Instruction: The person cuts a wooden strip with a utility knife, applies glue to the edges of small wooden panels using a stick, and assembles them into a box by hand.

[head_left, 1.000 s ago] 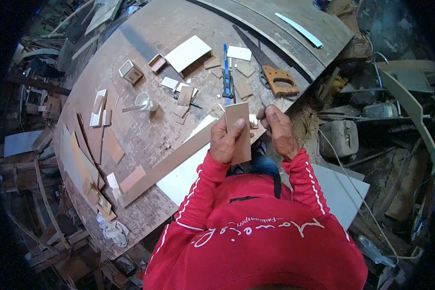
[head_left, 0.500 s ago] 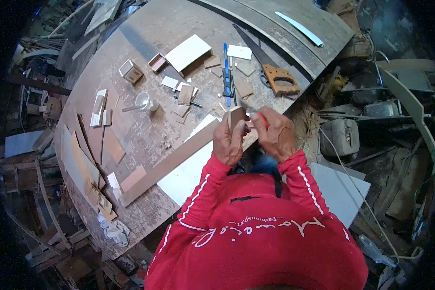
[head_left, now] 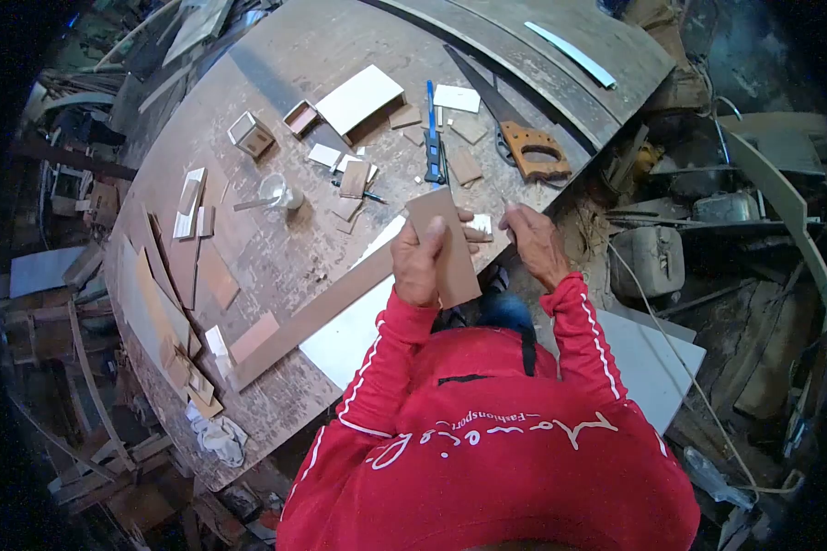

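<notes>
A thin rectangular piece of brown board (head_left: 447, 253) is gripped in my left hand (head_left: 416, 266). My thumb lies across its face and the fingers reach round behind it. My right hand (head_left: 538, 248) is apart from the board, just to its right. Its fingers are closed with the thumb, and I cannot tell what is pinched at the tips. Below the hands, a long brown wooden strip (head_left: 317, 308) lies over a white panel (head_left: 340, 352) at the bench edge.
On the workbench (head_left: 340, 37) lie a handsaw (head_left: 535, 151), a blue straight tool (head_left: 431, 129), small wood offcuts and a white-topped box (head_left: 360, 99). A clear cup (head_left: 285, 195) with a stick stands to the left. A crumpled cloth (head_left: 217, 435) hangs at the near left corner.
The board has turned so its broad face shows. My right hand has moved away from it to the right, and the orange-red thing at its fingers no longer shows.
</notes>
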Demonstrator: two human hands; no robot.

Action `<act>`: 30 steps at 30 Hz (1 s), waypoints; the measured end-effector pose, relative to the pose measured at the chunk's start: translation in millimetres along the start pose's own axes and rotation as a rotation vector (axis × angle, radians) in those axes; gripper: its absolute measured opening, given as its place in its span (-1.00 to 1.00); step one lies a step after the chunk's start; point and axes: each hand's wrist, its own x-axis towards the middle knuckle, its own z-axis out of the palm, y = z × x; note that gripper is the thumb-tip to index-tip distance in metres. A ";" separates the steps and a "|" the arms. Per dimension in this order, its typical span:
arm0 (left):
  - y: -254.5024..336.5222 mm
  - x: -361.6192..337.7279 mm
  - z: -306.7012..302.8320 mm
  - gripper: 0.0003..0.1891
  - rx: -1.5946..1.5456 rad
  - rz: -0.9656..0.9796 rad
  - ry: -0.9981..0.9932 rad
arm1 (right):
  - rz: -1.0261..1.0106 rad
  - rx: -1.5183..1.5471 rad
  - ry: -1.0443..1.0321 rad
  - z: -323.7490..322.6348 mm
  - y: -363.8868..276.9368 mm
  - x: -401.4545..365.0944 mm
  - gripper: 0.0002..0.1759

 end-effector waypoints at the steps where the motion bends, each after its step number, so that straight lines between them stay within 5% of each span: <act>1: 0.5 1.7 -1.1 -0.65 -0.054 0.007 0.031 | 0.062 0.172 -0.073 1.8 2.1 -3.1 -0.58; 3: 0.0 7.2 -3.1 -0.63 -0.162 0.018 0.087 | 0.190 0.517 -0.214 5.4 0.7 -15.2 -0.56; 9: -25.6 22.0 -29.8 -0.66 -0.303 0.098 0.278 | -0.028 0.407 -0.211 38.2 -17.4 -47.3 -0.70; 11: -30.1 23.7 -34.4 -0.68 -0.315 0.103 0.323 | 0.066 0.511 -0.112 35.1 -30.8 -52.6 -0.76; 17: -18.5 0.4 -45.6 -0.71 -0.153 0.018 0.170 | 0.114 0.648 0.227 30.3 -10.1 -36.5 -0.79; 21: -7.6 -12.5 -74.7 -0.60 0.439 -0.161 -0.117 | 0.119 0.533 0.127 0.7 -18.1 -33.0 -0.75; 25: 7.3 -17.6 -54.3 -0.55 0.529 -0.308 -0.404 | -0.143 0.325 -0.140 -11.0 -21.0 -31.6 -0.77; 28: 5.8 -14.7 -22.3 -0.58 0.328 -0.347 -0.488 | -0.065 0.309 -0.280 -15.5 -45.5 -37.2 -0.76; 30: -0.5 -12.8 -9.5 -0.60 0.232 -0.364 -0.470 | -0.154 0.296 -0.096 -8.6 -44.4 -36.9 -0.74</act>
